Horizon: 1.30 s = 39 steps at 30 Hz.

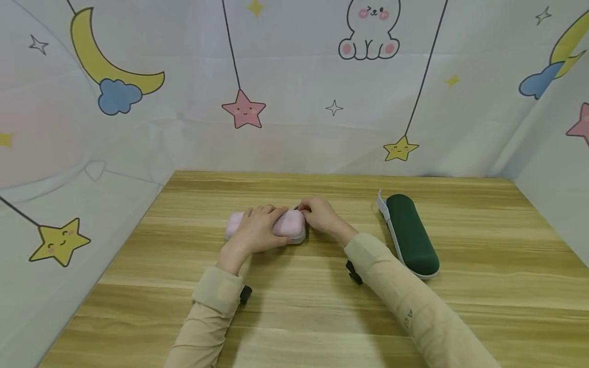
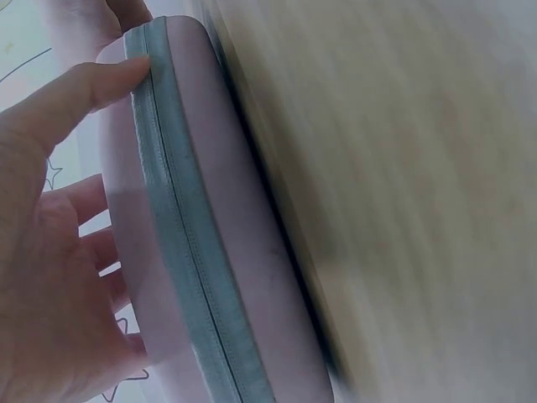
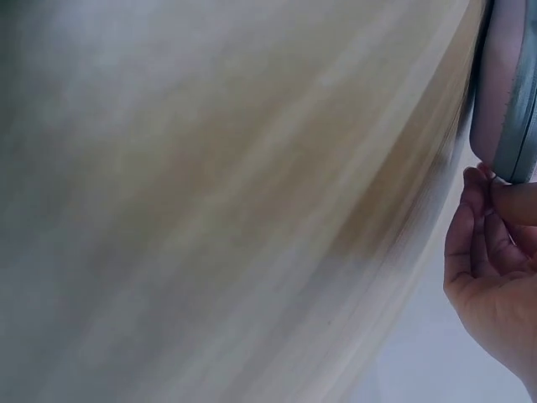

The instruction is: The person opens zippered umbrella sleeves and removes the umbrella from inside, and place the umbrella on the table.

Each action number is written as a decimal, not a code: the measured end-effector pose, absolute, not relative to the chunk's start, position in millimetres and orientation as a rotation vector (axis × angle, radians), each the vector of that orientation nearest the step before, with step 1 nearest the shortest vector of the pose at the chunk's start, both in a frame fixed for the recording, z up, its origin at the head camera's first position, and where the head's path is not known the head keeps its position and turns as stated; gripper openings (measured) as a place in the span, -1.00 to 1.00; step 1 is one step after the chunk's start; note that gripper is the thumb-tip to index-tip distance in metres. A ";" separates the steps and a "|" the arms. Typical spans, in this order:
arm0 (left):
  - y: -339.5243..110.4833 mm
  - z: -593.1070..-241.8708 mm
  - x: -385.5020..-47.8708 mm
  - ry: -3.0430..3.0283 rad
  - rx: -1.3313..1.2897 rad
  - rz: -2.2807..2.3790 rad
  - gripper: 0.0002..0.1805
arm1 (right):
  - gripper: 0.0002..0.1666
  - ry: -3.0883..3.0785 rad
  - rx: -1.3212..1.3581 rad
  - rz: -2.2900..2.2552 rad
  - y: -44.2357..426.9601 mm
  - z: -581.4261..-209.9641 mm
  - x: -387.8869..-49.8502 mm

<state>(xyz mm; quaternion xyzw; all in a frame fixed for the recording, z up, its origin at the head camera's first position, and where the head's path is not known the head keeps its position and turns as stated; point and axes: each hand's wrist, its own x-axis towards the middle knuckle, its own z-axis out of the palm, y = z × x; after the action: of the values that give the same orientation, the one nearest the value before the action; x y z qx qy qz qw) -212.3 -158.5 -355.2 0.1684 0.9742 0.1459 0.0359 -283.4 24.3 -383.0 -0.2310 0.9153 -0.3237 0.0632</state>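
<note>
A pink oblong case point(image 1: 291, 223) with a grey zipper band point(image 2: 186, 218) lies on the wooden table. My left hand point(image 1: 258, 231) grips it from above, its fingers over the far side. In the left wrist view, the thumb point(image 2: 109, 84) presses on the zipper band near one end. At the case's right end, my right hand point(image 1: 324, 217) pinches the zipper pull between thumb and forefinger. The fingers hide most of the pull. In the right wrist view, the same hand point(image 3: 495, 260) is right at the case's corner, and the zipper band looks closed there.
A dark green oblong case point(image 1: 409, 235) with a light grey edge and a strap loop point(image 1: 383, 205) lies to the right, beside my right forearm. Behind the wooden table point(image 1: 294, 317) hangs a white cloth point(image 1: 294, 148) printed with stars and moons.
</note>
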 end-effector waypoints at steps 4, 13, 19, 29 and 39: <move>-158.4 -355.2 -211.8 2.987 0.520 0.455 -0.20 | -0.76 2.786 -0.711 -0.960 25.2 -382.4 -282.5; -158.1 -356.0 -212.9 2.994 0.523 0.438 -0.19 | -0.76 2.803 -0.684 -0.953 25.5 -380.4 -278.4; -157.6 -354.5 -211.5 2.990 0.526 0.441 -0.19 | -0.75 2.815 -0.659 -0.948 26.1 -380.6 -276.9; -157.3 -353.8 -211.6 2.988 0.516 0.444 -0.19 | -0.76 2.830 -0.667 -0.946 28.4 -378.4 -274.4; -159.2 -354.4 -211.3 2.983 0.509 0.441 -0.18 | -0.77 2.847 -0.693 -0.937 29.9 -378.3 -272.0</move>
<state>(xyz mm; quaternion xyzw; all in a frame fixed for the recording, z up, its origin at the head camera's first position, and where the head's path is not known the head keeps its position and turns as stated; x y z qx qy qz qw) -211.3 -159.2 -354.4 0.1665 0.9746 0.1441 0.0419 -272.0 29.9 -378.3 -0.2252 0.9249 -0.3045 0.0327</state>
